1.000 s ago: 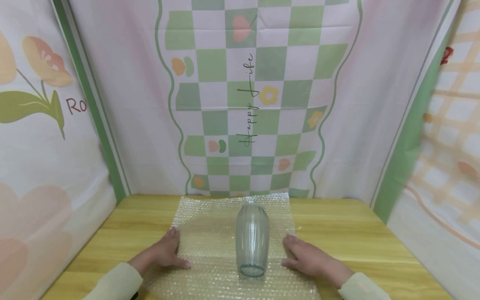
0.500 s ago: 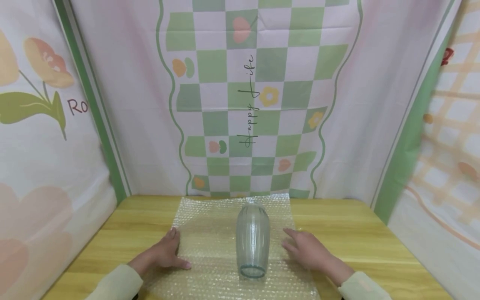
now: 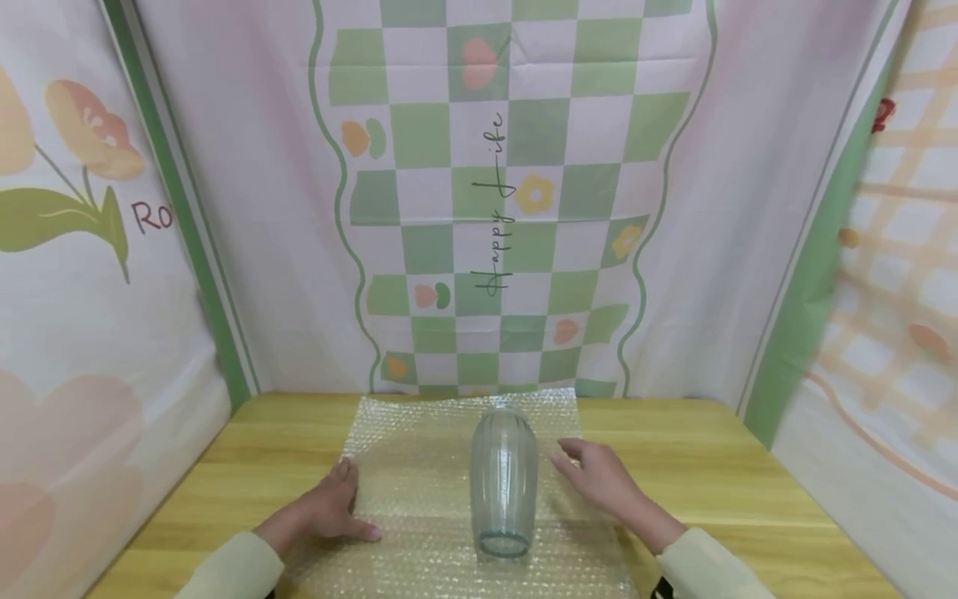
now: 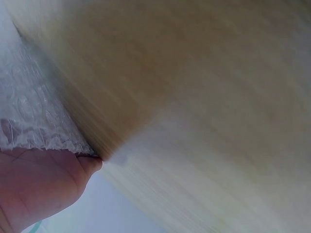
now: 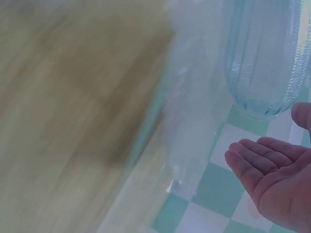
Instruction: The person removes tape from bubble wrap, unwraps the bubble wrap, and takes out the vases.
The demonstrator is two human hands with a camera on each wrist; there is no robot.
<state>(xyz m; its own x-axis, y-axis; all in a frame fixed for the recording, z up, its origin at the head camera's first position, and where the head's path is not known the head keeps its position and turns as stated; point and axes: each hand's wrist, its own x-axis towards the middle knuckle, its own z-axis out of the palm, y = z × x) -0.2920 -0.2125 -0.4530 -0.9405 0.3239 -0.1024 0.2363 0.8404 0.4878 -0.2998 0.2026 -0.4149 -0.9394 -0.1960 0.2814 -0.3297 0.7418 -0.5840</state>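
A clear ribbed glass vase (image 3: 505, 482) lies on a sheet of bubble wrap (image 3: 415, 478), one round end toward me. At the sheet's left edge my left hand (image 3: 327, 506) rests with thumb and fingers spread, the thumb on the wrap. The left wrist view shows that hand (image 4: 46, 182) against the wrap's edge (image 4: 34, 107). My right hand (image 3: 601, 477) hovers to the right of the vase, fingers extended and apart from the glass. In the right wrist view its palm (image 5: 284, 187) shows near the vase's end (image 5: 265, 73), with nothing held.
The wooden table (image 3: 688, 466) extends on both sides of the wrap. A checkered green and white curtain (image 3: 482, 191) hangs at its back edge. Printed fabric walls stand at the left (image 3: 90, 316) and right (image 3: 891, 358).
My right hand has lifted from the wrap's right edge and moved forward and inward, toward the vase. The left hand, the vase and the wrap have stayed in place.
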